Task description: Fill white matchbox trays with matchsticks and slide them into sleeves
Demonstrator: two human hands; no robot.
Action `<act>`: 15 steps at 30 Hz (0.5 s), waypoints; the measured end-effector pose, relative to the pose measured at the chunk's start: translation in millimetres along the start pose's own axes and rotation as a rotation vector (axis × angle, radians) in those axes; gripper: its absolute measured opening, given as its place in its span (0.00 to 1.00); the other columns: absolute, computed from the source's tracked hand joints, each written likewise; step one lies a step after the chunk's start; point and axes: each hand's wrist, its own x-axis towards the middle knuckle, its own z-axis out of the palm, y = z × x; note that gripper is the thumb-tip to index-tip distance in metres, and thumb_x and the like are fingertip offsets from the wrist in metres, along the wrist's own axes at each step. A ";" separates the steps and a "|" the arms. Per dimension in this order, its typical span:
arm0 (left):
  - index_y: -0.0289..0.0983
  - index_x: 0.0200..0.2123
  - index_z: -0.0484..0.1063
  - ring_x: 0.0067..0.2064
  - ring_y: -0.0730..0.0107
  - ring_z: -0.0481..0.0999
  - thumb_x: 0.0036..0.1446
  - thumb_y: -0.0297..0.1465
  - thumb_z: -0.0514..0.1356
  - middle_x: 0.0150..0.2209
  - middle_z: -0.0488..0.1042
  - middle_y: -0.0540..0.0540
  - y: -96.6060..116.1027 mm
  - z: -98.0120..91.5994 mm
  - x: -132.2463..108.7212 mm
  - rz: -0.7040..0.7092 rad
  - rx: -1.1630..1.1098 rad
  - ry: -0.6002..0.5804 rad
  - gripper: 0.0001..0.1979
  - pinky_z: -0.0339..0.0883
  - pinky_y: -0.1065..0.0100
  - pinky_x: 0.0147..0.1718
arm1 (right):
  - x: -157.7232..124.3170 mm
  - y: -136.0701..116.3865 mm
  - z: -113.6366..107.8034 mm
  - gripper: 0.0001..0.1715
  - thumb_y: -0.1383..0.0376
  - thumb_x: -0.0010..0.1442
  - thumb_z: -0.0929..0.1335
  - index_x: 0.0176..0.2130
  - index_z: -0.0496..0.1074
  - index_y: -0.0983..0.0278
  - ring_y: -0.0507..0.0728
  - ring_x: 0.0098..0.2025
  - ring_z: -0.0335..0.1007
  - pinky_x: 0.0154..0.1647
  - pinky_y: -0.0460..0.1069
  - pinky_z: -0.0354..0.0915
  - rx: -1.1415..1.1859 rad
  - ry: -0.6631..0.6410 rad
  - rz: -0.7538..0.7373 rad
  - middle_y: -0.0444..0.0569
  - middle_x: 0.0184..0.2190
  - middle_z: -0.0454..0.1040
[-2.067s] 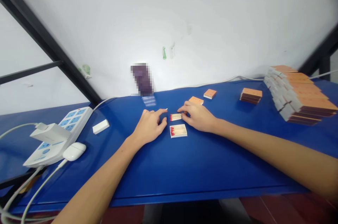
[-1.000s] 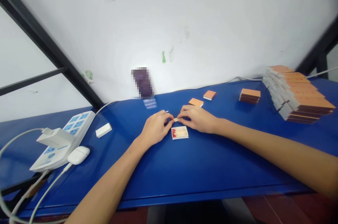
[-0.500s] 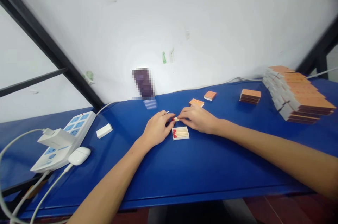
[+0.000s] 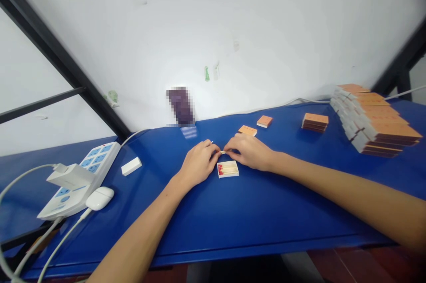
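Between my two hands a few matches (image 4: 222, 152) lie crosswise, pinched at both ends just behind the matchbox tray. My left hand (image 4: 199, 161) has its thumb and forefinger closed on the left end, covering the match heads. The pale tip of another stick shows by its knuckles. My right hand (image 4: 250, 151) grips the right end with closed fingertips. Right in front of the fingers, a white matchbox tray (image 4: 228, 175) holds several red-headed matches, heads to the left. An orange matchbox (image 4: 247, 130) lies just beyond my right hand, partly covered by it.
Another matchbox (image 4: 265, 121) lies farther back. On the right stand a short pile of matchboxes (image 4: 315, 122) and a large stack (image 4: 382, 118). At left are a power strip (image 4: 108, 152), a charger (image 4: 71, 177), a white earphone case (image 4: 100, 198) and a small white box (image 4: 131, 166).
The fingers of both hands have closed in on the matches, so the red heads seen earlier are now covered. The tray has stayed in place.
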 end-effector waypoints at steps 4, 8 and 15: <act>0.38 0.42 0.73 0.36 0.67 0.72 0.69 0.36 0.48 0.39 0.71 0.46 0.6 -1.1 -1.0 0.019 0.003 -0.015 0.14 0.65 0.67 0.36 | 0.0 2.0 3.3 0.10 0.67 0.64 0.65 0.41 0.77 0.64 0.56 0.37 0.71 0.39 0.50 0.64 0.094 0.014 0.051 0.51 0.37 0.78; 0.39 0.43 0.73 0.38 0.66 0.72 0.69 0.37 0.49 0.39 0.71 0.46 -0.5 -0.9 -1.1 0.009 -0.009 -0.013 0.14 0.65 0.67 0.36 | 0.4 4.4 5.5 0.09 0.68 0.62 0.67 0.40 0.76 0.64 0.54 0.35 0.70 0.36 0.49 0.63 0.164 0.034 0.074 0.50 0.36 0.78; 0.39 0.39 0.72 0.39 0.64 0.72 0.67 0.37 0.52 0.37 0.71 0.47 -1.3 1.9 1.6 -0.034 -0.089 -0.025 0.12 0.65 0.64 0.38 | 1.9 1.7 4.5 0.08 0.70 0.61 0.67 0.38 0.77 0.65 0.52 0.31 0.67 0.33 0.47 0.61 0.243 0.058 0.052 0.48 0.33 0.77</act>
